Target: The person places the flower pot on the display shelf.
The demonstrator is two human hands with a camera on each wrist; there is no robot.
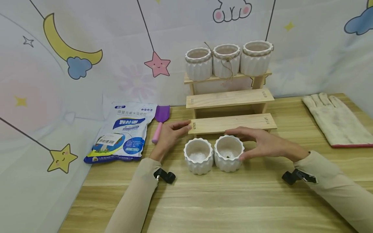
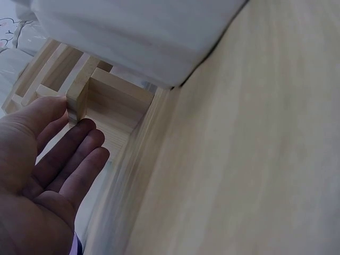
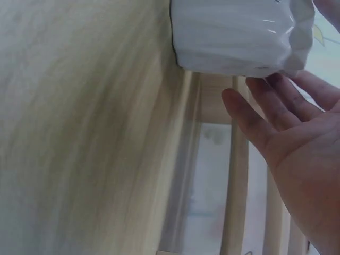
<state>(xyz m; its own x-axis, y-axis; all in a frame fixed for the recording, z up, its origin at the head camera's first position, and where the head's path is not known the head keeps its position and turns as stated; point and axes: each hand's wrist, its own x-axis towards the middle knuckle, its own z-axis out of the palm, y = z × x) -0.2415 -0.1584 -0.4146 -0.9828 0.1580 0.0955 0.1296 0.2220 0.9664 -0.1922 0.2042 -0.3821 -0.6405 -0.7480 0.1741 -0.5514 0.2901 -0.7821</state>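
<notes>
Two white ceramic flower pots with scalloped rims, the left pot [image 1: 198,161] and the right pot [image 1: 229,158], stand side by side on the table before a three-tier wooden plant stand [image 1: 230,124]. My right hand [image 1: 263,144] holds the right pot, thumb on its near right side and fingers behind it. In the right wrist view, fingertips meet the wall of that pot [image 3: 234,37]. At the stand's lowest tier, my left hand [image 1: 172,134] pinches the left end of the board [image 2: 79,93] between thumb and fingers.
Three white pots [image 1: 226,61] tied with twine line the top tier. To the left lie a fertilizer bag [image 1: 122,129] and a purple shovel [image 1: 162,114] with a pink handle. A whitish work glove [image 1: 338,119] lies at the right. A patterned cloth [image 1: 116,42] hangs behind.
</notes>
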